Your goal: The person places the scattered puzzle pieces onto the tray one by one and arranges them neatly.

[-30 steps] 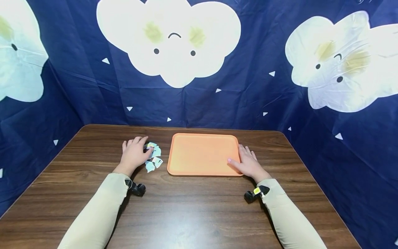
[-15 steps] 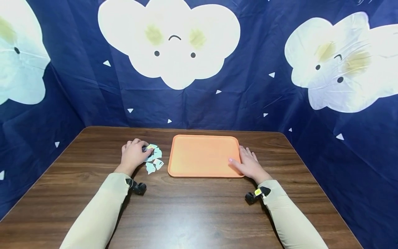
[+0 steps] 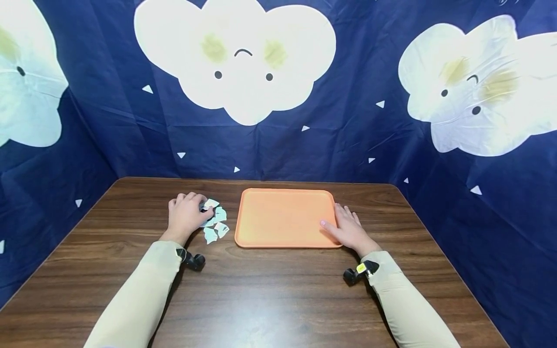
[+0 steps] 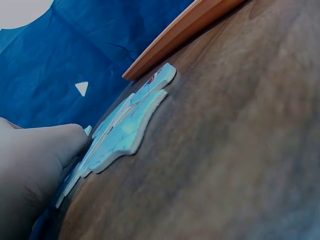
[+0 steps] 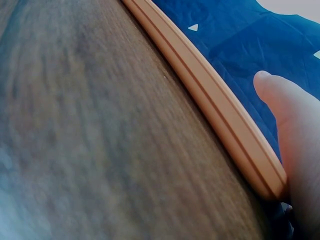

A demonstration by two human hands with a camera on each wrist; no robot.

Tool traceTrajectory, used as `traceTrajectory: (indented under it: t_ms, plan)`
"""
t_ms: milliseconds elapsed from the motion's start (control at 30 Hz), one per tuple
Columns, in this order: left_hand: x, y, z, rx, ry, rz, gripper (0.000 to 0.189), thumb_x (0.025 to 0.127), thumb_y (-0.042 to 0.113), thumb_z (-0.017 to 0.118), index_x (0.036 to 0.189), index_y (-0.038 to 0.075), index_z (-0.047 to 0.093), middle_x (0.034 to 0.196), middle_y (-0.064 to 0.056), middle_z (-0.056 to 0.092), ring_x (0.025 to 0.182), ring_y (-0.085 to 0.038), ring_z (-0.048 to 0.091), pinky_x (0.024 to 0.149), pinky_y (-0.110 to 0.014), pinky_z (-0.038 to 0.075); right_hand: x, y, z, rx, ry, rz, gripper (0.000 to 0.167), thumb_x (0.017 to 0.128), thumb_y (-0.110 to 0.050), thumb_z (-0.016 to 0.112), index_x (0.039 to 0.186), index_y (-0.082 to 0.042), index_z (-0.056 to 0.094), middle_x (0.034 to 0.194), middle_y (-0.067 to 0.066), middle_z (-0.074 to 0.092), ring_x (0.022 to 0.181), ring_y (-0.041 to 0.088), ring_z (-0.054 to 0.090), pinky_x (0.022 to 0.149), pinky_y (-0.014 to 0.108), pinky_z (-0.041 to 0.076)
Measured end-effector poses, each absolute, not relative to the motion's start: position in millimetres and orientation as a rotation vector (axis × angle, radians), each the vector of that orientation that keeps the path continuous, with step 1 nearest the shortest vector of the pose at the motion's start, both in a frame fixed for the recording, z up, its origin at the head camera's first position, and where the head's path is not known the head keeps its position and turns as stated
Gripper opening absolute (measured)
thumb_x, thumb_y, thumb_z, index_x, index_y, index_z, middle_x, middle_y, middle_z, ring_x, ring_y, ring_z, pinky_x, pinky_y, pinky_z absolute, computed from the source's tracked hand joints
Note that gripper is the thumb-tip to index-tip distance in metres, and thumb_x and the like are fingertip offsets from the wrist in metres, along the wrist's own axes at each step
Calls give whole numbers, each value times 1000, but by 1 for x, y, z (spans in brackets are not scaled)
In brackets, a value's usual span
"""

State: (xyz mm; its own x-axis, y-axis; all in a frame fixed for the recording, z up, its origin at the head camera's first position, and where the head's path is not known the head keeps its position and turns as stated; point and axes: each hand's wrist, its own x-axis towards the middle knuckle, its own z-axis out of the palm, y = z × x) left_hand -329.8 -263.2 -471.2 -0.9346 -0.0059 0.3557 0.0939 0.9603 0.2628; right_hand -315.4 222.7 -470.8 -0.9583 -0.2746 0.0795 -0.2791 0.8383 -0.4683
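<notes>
On the table's left side, my left hand (image 3: 186, 216) bends over a group of light-blue jigsaw puzzle pieces (image 3: 220, 214). Its thumb and index finger pinch a pale piece (image 3: 212, 203) at the far end of the group. The left wrist view shows the thumb's tip at a sliver of that piece (image 4: 88, 130), and the flat, thick-edged pieces (image 4: 121, 135) lying close together beside it. To the right, my right hand (image 3: 349, 228) rests at the right rim of an orange tray (image 3: 285, 218). Its fingers lie extended along the outside, its thumb over the tray's corner area.
The wooden table (image 3: 261, 295) runs back to a dark blue curtain (image 3: 278, 145) printed with clouds. The tray stands just right of the pieces, its raised edge (image 5: 210, 105) showing in the right wrist view. Small black cameras (image 3: 194, 261) sit on both wrists.
The piece at my left fingertips has shifted and shows a paler area than before. The left fingers have closed in slightly. My right hand and the tray stay in place.
</notes>
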Motion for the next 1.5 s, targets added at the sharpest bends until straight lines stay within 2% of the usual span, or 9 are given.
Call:
traceTrajectory:
  t_ms: [267,567,833,1033,1200,1500]
  plan:
    - [-329,-257,-476,-61,-2711,-402,41,87,40,64,113,8,70,121,-18,65,110,-42,48,98,-67,28,-312,222,-474,441,-3064,739,97,98,-64,45,157,7,15,164,25,17,153,44,7,119,62,3]
    - [-340,-225,-466,-107,-2663,-481,41,84,39,67,111,9,71,120,-15,66,112,-41,50,99,-65,30,-318,225,-467,441,-3037,728,96,98,-63,46,157,7,17,164,24,19,153,43,9,120,61,3]
    - [-342,-202,-463,-150,-2692,-480,42,84,42,67,111,10,72,117,-15,68,111,-40,50,100,-64,30,-318,225,-467,443,-3041,723,98,97,-66,45,158,6,17,164,24,19,153,43,9,120,60,4]
    - [-346,-188,-462,-210,-2732,-491,40,85,46,68,108,14,71,113,-9,69,107,-36,49,99,-64,29,-318,225,-469,443,-3038,721,97,97,-65,46,158,6,17,164,24,19,153,43,10,120,60,4]
    - [-350,-176,-456,-237,-2767,-500,38,82,42,66,108,15,72,112,-8,68,105,-35,47,100,-64,27,-318,224,-469,445,-3035,712,96,98,-64,45,158,6,17,164,24,20,152,44,10,119,61,4]
    - [-354,-158,-448,-257,-2828,-418,40,79,39,67,110,14,73,114,-8,68,102,-34,46,95,-59,30,-318,224,-470,442,-3035,713,98,97,-66,44,158,6,17,164,24,20,152,44,10,119,62,4]
